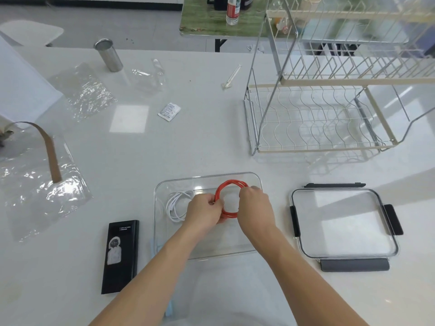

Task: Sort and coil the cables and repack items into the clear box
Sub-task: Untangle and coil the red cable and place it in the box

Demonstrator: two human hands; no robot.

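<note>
A red cable (229,184), wound into a round coil, is held over the clear box (207,177). My left hand (204,209) pinches the coil's left and lower side, and my right hand (255,207) grips its right side. Inside the box, at its left, lies a coiled white cable (175,204). The box's clear lid (344,223), with dark clips, lies flat on the table to the right. A black flat carton (121,256) lies to the left of the box.
A two-tier wire dish rack (329,97) stands at the back right. Crinkled clear plastic bags (40,187) and a brown strip lie at the left. A metal cup (108,55), a small white sachet (169,111) and a wrapped stick (231,76) sit farther back.
</note>
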